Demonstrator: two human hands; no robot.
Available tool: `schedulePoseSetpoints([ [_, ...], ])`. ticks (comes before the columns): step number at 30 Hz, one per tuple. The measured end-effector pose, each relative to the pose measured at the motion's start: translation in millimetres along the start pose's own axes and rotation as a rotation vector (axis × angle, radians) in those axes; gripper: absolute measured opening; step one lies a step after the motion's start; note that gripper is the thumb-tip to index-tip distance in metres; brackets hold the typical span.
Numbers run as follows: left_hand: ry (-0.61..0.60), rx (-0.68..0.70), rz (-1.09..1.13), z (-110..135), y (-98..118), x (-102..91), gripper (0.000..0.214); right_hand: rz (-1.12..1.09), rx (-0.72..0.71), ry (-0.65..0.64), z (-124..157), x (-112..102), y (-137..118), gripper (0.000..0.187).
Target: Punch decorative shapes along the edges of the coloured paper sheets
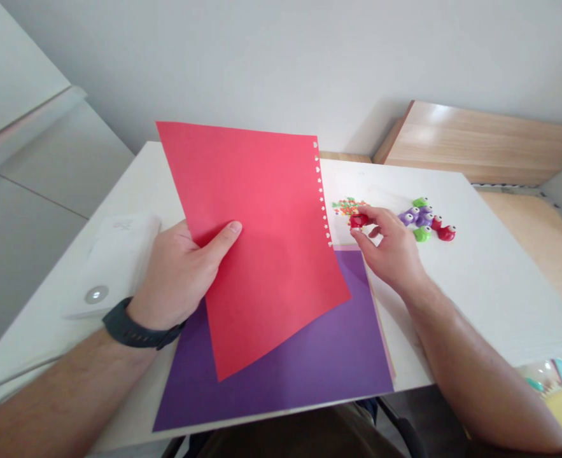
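Observation:
My left hand grips a red sheet of paper by its left edge, thumb on top and the other fingers hidden behind. The sheet is raised and tilted over a purple sheet. Small shaped holes run in a row down its upper right edge. In my right hand, between thumb and fingers, is a small red craft punch, just right of the red sheet and apart from it. Tiny coloured paper cut-outs lie in a pile behind the punch.
Several green, purple and red punches with eyes cluster on the white table at the right. A white device with a round silver button lies at the left, near a cable. A wooden panel stands at the back right.

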State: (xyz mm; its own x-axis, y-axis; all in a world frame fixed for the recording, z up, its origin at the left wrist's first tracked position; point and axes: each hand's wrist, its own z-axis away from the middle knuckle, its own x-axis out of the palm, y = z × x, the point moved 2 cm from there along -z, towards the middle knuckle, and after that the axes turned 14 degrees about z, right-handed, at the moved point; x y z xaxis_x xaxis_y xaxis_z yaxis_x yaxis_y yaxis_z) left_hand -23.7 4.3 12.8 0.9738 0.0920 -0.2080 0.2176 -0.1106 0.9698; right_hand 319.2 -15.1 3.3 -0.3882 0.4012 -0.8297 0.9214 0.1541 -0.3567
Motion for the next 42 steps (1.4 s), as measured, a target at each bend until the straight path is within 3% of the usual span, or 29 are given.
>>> schedulePoseSetpoints([
  [9, 0.0, -0.001, -0.011, -0.2, 0.8, -0.3, 0.042, -0.23, 0.092, -0.018, 2.9, 3.4, 0.0, 0.045],
  [22, -0.018, -0.004, 0.003, 0.2, -0.5, 0.2, 0.039, -0.523, 0.04, -0.028, 5.0, 4.7, -5.6, 0.046],
  [42, 0.014, 0.006, -0.028, 0.3, 0.0, 0.2, 0.037, -0.614, 0.046, -0.031, 6.9, -0.1, -13.7, 0.042],
])
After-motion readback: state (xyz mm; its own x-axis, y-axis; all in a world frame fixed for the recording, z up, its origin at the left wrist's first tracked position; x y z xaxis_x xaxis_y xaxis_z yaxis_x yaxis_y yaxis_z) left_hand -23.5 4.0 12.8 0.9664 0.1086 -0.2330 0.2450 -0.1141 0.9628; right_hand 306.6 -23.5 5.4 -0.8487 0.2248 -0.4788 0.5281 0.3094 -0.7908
